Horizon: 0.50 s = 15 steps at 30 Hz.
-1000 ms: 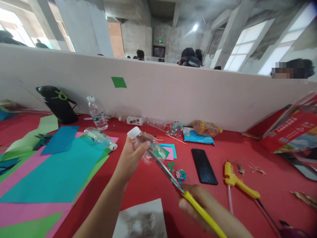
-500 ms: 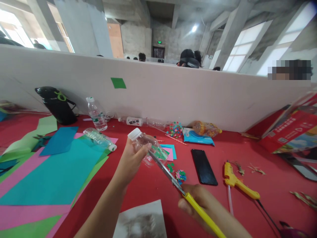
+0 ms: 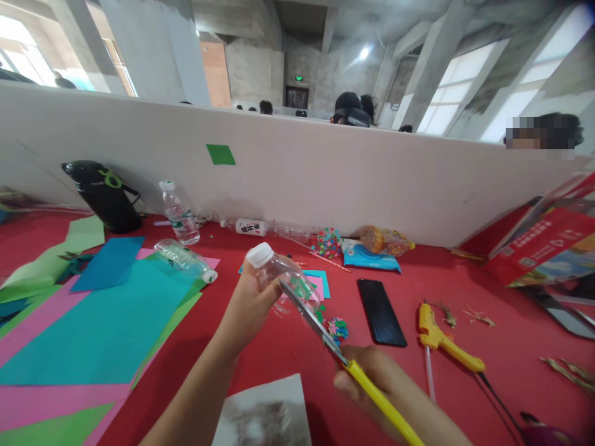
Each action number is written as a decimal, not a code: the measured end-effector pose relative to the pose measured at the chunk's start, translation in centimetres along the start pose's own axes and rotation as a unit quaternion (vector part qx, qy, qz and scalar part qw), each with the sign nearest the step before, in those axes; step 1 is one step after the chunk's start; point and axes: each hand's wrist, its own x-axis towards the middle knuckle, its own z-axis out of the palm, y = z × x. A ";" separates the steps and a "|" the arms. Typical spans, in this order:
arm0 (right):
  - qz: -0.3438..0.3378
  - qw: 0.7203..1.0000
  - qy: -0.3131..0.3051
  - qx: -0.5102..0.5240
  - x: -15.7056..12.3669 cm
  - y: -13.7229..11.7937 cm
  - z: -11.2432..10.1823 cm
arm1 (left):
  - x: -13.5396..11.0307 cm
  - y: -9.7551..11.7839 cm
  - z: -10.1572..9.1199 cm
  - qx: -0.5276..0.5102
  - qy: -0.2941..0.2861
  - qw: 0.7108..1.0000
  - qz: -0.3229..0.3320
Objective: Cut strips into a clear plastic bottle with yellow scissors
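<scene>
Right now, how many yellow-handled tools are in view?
2: the scissors in the right hand, blades at the clear bottle in the left hand, and the glue gun lying right of the phone. Any under the coloured papers would be hidden.

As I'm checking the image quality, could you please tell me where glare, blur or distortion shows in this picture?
In the head view: windows on the right are washed out; the ceiling lamp glares; pillars lean outward, probably lens distortion; the pale sheet looks blurred, while the scissors look fairly sharp.
</scene>
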 end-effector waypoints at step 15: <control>0.016 0.999 -0.023 0.039 0.1 0.6 -0.5 | -0.1 -0.4 0.3 0.052 -0.015 0.998 0.011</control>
